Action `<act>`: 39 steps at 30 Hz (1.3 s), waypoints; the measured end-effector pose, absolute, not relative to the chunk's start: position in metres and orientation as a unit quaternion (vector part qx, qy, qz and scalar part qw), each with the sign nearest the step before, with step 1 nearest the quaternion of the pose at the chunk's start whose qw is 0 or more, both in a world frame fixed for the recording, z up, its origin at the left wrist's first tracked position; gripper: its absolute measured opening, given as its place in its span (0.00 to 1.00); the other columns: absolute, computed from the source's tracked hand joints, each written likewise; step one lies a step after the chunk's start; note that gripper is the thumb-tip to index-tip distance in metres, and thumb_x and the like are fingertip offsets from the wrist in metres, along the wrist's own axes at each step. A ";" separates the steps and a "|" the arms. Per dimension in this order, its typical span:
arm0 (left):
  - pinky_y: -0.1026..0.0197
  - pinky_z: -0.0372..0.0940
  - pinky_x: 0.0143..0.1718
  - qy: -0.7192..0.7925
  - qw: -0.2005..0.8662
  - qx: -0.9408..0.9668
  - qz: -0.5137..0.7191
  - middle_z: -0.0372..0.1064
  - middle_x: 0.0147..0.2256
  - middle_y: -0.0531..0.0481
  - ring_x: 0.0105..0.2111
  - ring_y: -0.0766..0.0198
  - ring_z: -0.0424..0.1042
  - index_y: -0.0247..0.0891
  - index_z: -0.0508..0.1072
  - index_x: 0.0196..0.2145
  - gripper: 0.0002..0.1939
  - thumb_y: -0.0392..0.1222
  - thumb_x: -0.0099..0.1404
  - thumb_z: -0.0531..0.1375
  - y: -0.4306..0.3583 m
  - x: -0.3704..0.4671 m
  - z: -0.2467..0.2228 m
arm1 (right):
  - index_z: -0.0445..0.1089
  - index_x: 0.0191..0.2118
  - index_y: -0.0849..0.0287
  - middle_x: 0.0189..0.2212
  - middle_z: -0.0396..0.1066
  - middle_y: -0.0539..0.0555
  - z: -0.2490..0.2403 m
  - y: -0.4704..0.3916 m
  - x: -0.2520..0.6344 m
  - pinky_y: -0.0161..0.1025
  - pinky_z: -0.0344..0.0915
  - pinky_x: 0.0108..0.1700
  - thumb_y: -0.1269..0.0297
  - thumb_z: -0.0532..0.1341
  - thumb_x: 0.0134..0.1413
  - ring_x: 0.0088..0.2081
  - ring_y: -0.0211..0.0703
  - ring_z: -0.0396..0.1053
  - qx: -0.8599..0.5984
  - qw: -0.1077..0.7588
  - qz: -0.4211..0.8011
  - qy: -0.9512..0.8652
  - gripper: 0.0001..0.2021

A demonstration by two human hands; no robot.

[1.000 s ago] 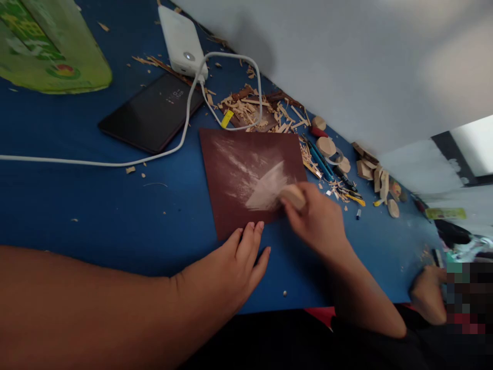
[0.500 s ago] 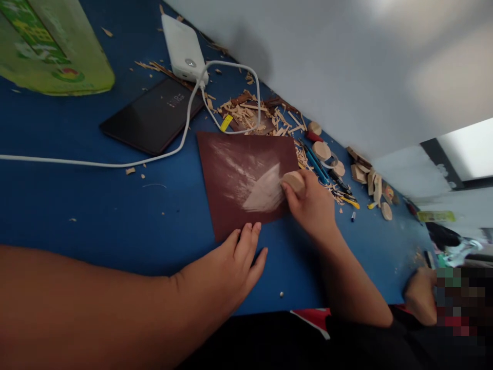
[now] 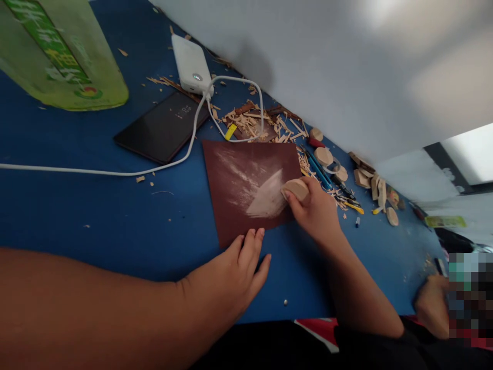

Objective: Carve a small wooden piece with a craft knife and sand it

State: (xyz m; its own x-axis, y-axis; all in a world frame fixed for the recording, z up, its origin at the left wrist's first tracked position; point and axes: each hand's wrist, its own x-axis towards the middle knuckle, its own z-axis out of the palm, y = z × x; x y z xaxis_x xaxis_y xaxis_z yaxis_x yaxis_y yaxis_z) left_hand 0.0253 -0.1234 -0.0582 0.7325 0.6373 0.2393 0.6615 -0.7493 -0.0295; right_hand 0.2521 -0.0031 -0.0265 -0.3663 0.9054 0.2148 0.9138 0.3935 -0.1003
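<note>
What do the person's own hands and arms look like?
Left hand and right hand: no gloves or rings visible. Left forearm and right forearm: bare, no watch. Black clothing by the right elbow; no left sleeve in view.

Room left of sheet (image 3: 227, 200), cable (image 3: 234, 78) beyond

sandpaper (image 3: 231, 205): maroon, pale dust streaks | table (image 3: 127, 231): blue | power bank (image 3: 190, 61): white

Counted from where I stood: large brown sheet (image 3: 227, 200), one; rounded wooden pieces (image 3: 298, 189), five; phone (image 3: 157, 131), one; white power bank (image 3: 189, 59), one; large green package (image 3: 103, 77), one.
</note>
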 end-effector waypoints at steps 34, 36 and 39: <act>0.45 0.69 0.59 -0.346 0.082 -0.928 -0.114 0.75 0.64 0.31 0.61 0.38 0.78 0.44 0.78 0.64 0.28 0.54 0.70 0.63 -0.124 0.030 -0.062 | 0.71 0.57 0.55 0.44 0.82 0.60 -0.006 -0.006 0.256 0.46 0.72 0.43 0.55 0.62 0.70 0.42 0.56 0.81 -0.483 0.057 0.032 -0.873 0.16; 0.44 0.68 0.60 -0.358 0.078 -0.922 -0.123 0.74 0.65 0.30 0.62 0.37 0.77 0.44 0.78 0.64 0.29 0.54 0.69 0.64 -0.125 0.032 -0.066 | 0.72 0.56 0.55 0.42 0.83 0.59 -0.005 -0.005 0.255 0.45 0.71 0.41 0.54 0.63 0.69 0.39 0.56 0.81 -0.515 0.067 0.025 -0.854 0.16; 0.42 0.65 0.62 -0.382 0.070 -0.911 -0.140 0.72 0.66 0.30 0.64 0.35 0.74 0.44 0.77 0.65 0.30 0.55 0.68 0.65 -0.128 0.034 -0.075 | 0.72 0.55 0.56 0.40 0.83 0.60 -0.002 -0.006 0.253 0.46 0.70 0.39 0.55 0.62 0.68 0.38 0.58 0.81 -0.535 0.058 -0.019 -0.843 0.15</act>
